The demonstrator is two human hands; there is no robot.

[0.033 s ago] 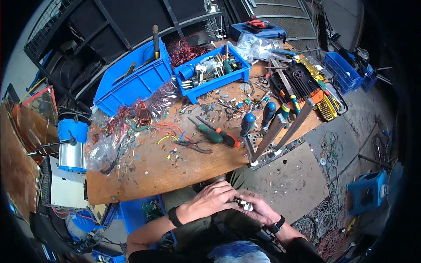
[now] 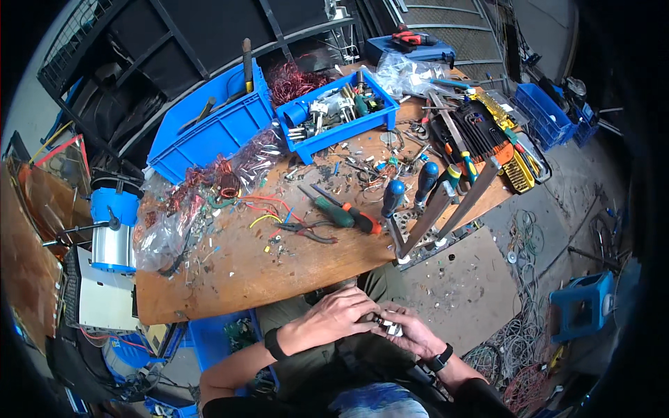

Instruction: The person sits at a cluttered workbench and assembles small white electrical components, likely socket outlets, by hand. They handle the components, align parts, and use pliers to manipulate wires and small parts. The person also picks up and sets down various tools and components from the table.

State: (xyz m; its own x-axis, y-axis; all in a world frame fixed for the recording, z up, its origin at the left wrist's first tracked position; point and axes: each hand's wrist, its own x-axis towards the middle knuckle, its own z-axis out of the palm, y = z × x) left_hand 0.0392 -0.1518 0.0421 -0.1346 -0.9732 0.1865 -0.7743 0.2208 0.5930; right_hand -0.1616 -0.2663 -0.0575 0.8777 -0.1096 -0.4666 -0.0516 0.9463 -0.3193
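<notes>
Both hands, left hand and right hand, pinch a small white part over the lap, off the tabletop — one slip could drop it among the floor cables.

Blue bins; brown wooden table; orange-green screwdrivers; red-yellow wires.

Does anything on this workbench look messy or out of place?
Yes. Cut wire bits and small scraps lie strewn loose across the wooden bench. Several screwdrivers hang over its front edge. Both hands, left hand and right hand, hold a small part below the bench, over the lap.
</notes>
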